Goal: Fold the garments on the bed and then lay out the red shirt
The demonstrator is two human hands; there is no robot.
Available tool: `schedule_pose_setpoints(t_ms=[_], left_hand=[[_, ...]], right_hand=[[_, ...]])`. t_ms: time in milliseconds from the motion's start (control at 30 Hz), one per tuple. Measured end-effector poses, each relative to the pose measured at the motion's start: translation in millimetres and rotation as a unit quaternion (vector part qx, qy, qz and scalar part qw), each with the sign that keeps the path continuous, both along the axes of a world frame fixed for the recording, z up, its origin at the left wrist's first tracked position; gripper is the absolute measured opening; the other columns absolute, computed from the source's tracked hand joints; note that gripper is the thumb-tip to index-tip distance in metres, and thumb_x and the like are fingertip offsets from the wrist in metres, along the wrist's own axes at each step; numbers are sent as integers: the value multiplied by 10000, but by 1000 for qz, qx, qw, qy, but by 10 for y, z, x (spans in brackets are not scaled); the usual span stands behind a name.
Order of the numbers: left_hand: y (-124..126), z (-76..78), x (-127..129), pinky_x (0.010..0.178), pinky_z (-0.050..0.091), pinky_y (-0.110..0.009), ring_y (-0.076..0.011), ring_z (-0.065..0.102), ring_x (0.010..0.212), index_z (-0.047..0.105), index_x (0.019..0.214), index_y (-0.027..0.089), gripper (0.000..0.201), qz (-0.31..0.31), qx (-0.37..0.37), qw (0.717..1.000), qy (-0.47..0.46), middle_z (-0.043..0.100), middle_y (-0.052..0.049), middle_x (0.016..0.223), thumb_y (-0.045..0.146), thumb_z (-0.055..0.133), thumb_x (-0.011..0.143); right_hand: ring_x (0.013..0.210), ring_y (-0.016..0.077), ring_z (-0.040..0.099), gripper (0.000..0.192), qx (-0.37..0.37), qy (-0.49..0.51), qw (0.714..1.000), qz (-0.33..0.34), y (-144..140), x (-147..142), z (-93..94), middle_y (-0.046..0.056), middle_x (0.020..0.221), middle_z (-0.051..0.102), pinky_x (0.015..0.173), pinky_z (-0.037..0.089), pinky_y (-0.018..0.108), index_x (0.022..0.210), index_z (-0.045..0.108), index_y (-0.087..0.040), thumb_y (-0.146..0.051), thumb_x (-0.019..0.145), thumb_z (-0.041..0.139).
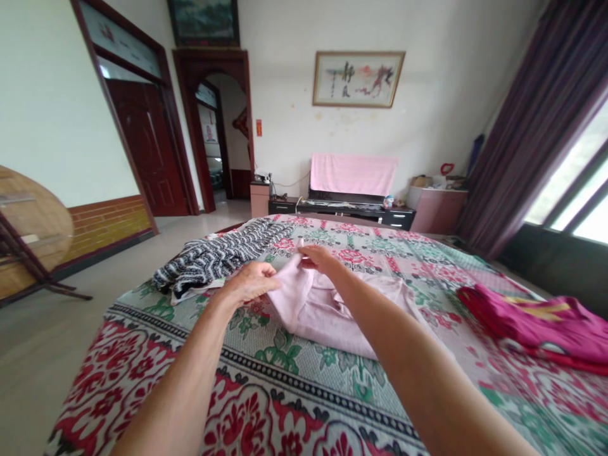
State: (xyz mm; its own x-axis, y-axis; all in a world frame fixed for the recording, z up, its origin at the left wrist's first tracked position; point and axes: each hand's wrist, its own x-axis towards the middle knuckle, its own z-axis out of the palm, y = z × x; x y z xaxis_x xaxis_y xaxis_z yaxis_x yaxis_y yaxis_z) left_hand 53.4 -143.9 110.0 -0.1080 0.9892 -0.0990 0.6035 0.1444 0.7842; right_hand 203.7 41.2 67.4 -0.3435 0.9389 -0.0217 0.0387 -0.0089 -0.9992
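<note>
both hands (285,269) pinching pale pink garment (327,313) on floral bedspread (266,386), striped garment (213,256) beside

White walls w/ framed picture (358,78), dark wood doors (151,149), purple curtains (532,133), bright window (577,190), grey floor (52,342).

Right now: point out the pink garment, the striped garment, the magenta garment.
pink garment (332,320): head view, folded middle panel.
striped garment (218,256): head view, centre of the bunched fabric.
magenta garment (536,323): head view, its crumpled body.
</note>
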Motion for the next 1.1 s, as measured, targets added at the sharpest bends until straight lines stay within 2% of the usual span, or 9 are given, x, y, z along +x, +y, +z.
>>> schedule_pose_setpoints(t_ms=[133,267,433,567,700,800,933,1100], left_hand=[[8,10,270,519,348,-189,-91,514,578,609,797,157,196,-76,84,993,-16,612,14,671,322,607,691],[-13,-60,568,541,354,-198,-92,507,597,645,820,141,221,-146,101,984,-29,633,-4,704,309,606,682],[-12,-257,888,557,380,-202,-109,541,624,673,809,129,208,-179,111,977,-24,653,-15,701,267,591,677],[1,-424,1068,565,402,-205,-121,566,629,687,825,130,224,-174,94,980,-17,667,-15,700,262,583,676],[22,-565,1144,552,398,-204,-123,570,613,709,832,146,246,-171,101,980,9,666,-12,678,296,567,699],[45,-626,1150,552,389,-197,-121,566,621,718,826,152,251,-179,128,975,38,660,-4,661,311,560,715],[69,-654,1153,574,398,-186,-116,574,647,716,841,145,248,-188,140,971,44,678,-7,698,294,552,729],[58,-646,1172,594,435,-199,-139,619,696,714,964,136,347,-197,120,973,-9,709,-33,788,370,591,739]], right_hand=[[513,86,581,90,-38,17,999,-18,8,277,124,-11,625,607,567,550,234,780,584,-157,-197,811,658],[560,100,606,55,-51,33,998,-25,-66,598,137,3,664,628,590,554,244,805,592,-155,-187,846,609],[588,112,617,56,-73,65,994,-42,-161,988,14,22,668,645,604,557,244,809,599,-143,-180,849,589],[583,120,618,88,-65,52,994,-65,-264,1197,-119,33,689,650,566,538,241,815,606,-144,-227,843,603],[569,126,604,174,-27,19,998,-52,-372,1298,-239,27,700,642,503,496,229,840,612,-158,-331,828,616],[570,115,588,195,32,9,998,-54,-388,1313,-325,7,709,647,486,461,200,910,616,-167,-243,738,666],[525,96,545,358,85,-4,993,-80,-335,1300,-400,-20,668,636,464,407,175,1012,606,-164,-128,656,631],[553,101,558,483,97,-10,987,-126,-290,1295,-461,-23,701,639,492,424,184,1137,562,-178,-123,659,602]])
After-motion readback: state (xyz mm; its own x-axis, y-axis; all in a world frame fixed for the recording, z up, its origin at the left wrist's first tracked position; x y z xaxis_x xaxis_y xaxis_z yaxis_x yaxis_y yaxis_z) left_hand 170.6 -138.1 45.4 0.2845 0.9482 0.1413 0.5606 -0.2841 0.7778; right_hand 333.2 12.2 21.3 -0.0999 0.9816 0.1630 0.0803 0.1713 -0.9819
